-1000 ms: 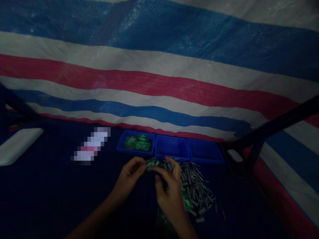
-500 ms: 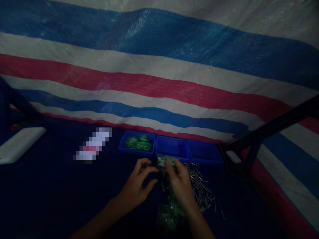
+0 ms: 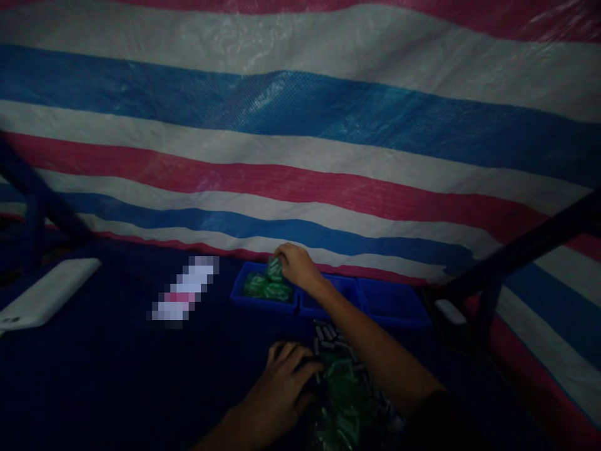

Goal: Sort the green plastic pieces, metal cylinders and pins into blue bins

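Note:
My right hand (image 3: 298,266) reaches to the left blue tray (image 3: 237,299), its fingers closed on a small clear packet with green contents (image 3: 274,269). That packet is over the back right of the tray, where several similar green packets (image 3: 256,285) lie. Nearer to me, my left hand (image 3: 286,376) hovers with fingers bent and apart, and I see nothing in it. Beside its fingertips are short metal pieces (image 3: 328,335) and a pile of green packets (image 3: 340,382). My right forearm hides part of the metal pieces and of the middle tray (image 3: 345,291).
A right blue tray (image 3: 394,304) joins the row. To the left lie a white slab-like object (image 3: 49,294) and a pixelated pale strip (image 3: 188,288). A small white object (image 3: 449,311) is by the right dark frame bar (image 3: 526,247). Striped sheeting (image 3: 282,150) hangs behind.
My right hand has carried the packet forward and left, from above the metal pieces to the left tray. My left hand has come down toward the green packets. The view has tilted up slightly.

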Motion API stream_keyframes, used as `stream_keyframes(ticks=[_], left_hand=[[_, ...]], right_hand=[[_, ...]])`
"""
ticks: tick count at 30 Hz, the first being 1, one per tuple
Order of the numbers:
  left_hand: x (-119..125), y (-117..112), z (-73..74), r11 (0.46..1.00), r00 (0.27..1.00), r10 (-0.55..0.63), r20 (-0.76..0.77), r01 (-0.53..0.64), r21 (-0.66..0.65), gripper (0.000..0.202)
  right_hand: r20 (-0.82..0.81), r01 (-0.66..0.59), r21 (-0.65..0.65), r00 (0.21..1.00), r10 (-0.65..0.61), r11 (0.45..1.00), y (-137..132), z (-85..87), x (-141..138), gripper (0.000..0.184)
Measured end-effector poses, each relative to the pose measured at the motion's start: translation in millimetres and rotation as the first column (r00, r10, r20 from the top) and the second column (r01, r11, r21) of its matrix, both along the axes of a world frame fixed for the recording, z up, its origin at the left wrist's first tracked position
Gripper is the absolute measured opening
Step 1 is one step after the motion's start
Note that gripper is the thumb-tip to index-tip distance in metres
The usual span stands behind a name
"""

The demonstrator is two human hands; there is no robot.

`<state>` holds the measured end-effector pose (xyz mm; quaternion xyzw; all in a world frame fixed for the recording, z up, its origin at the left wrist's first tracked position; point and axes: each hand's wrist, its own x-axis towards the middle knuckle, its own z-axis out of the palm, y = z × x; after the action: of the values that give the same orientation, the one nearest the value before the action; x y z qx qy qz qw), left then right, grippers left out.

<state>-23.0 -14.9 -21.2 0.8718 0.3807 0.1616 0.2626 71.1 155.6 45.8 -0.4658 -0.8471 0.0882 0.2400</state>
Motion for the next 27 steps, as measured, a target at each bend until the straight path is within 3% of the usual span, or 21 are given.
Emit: stream_keyframes(ticks=[4, 8, 14, 21, 27], left_hand=[[-6.0, 4.9, 8.3, 0.997, 0.997, 0.075, 0.000, -0.075, -0.006, 0.033], [-7.0, 7.0, 13.4, 0.997, 0.997, 0.071, 0.030, -0.071, -0.009, 0.021], [-6.9, 7.0, 14.6, 0.998, 0.998, 0.057, 0.016, -0.057, -0.020, 0.022], [-11.3, 2.6, 17.6, 0.989, 0.989, -0.148, -0.028, 0.148, -0.019, 0.057], [-8.8, -2.0, 15.3, 0.990, 0.990, -0.136, -0.027, 0.135, -0.032, 0.033]], right_hand=[[-0.085, 0.002, 0.119, 0.996, 0.008, 0.993, -3.5, -3.2, 4.1, 0.024], [-0.162, 0.080, 0.141, 0.985, -0.056, 0.987, 0.5, 0.4, 13.2, 0.025], [-0.021, -0.069, 0.076, 0.997, 0.071, 0.995, 0.4, -1.8, 14.4, 0.023], [0.063, -0.106, 0.045, 0.993, 0.103, 0.993, -4.8, 0.3, 12.7, 0.025], [0.259, -0.042, 0.028, 0.965, 0.034, 0.999, -13.0, -12.7, 8.1, 0.027]])
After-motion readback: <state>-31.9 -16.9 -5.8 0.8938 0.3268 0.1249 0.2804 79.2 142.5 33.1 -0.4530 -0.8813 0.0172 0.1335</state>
